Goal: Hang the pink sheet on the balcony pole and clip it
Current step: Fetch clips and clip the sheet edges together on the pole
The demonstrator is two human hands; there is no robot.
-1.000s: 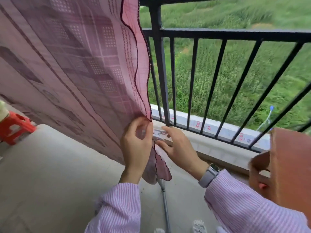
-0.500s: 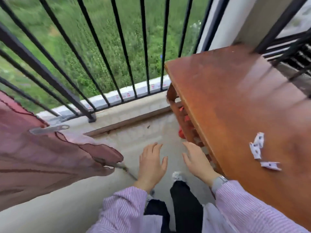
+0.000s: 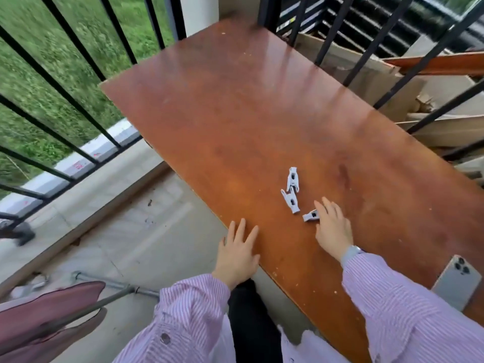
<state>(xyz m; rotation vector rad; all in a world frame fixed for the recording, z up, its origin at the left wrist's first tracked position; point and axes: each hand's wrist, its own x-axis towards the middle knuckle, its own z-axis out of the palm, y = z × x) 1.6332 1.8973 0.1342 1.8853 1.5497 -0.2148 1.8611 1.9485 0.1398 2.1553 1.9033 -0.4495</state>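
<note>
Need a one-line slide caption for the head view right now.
Right hand reaches the nearest of three grey clothes pegs on the brown table; left hand rests open at its edge.

Red marks on the ledge tiles (image 3: 78, 166) are too blurred to read

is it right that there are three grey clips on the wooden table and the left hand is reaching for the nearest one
Not quite: the head view shows the right hand reaching for the nearest clip, its fingers at it. The left hand lies open at the table's near edge. The rest holds: three grey clips lie on the wooden table, the other two clips just beyond the nearest.
</note>
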